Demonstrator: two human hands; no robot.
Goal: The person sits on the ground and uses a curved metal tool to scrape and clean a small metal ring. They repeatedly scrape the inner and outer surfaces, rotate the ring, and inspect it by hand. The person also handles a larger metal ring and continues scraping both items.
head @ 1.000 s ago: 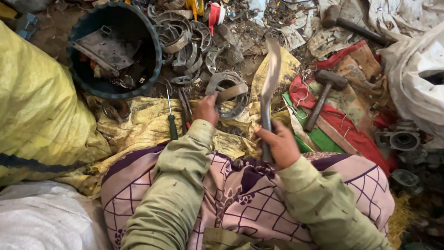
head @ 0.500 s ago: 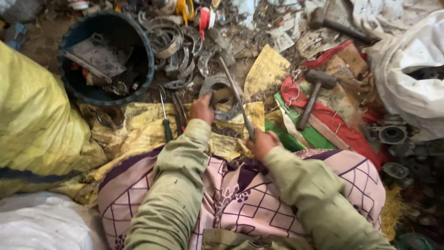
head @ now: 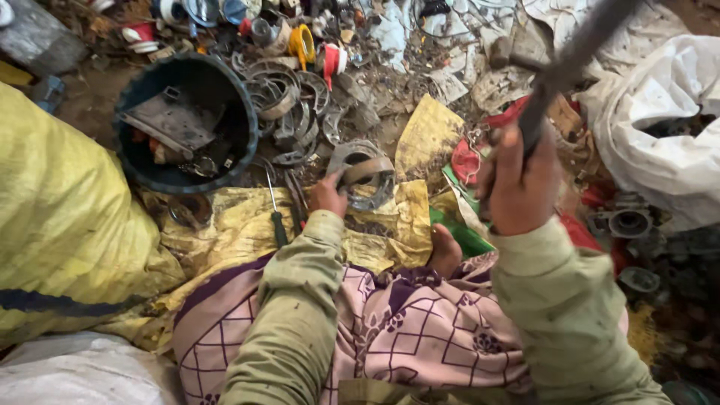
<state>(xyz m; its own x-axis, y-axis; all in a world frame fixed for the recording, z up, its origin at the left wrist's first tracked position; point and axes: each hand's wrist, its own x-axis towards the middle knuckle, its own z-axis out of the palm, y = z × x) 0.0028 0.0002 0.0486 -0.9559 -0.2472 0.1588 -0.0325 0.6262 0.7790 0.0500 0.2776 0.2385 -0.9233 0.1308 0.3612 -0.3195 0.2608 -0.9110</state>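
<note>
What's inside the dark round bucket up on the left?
The bucket holds a flat grey metal plate lying across it, with small metal scraps beside it. Whatever lies under the plate and the bucket's bottom stays covered.
</note>
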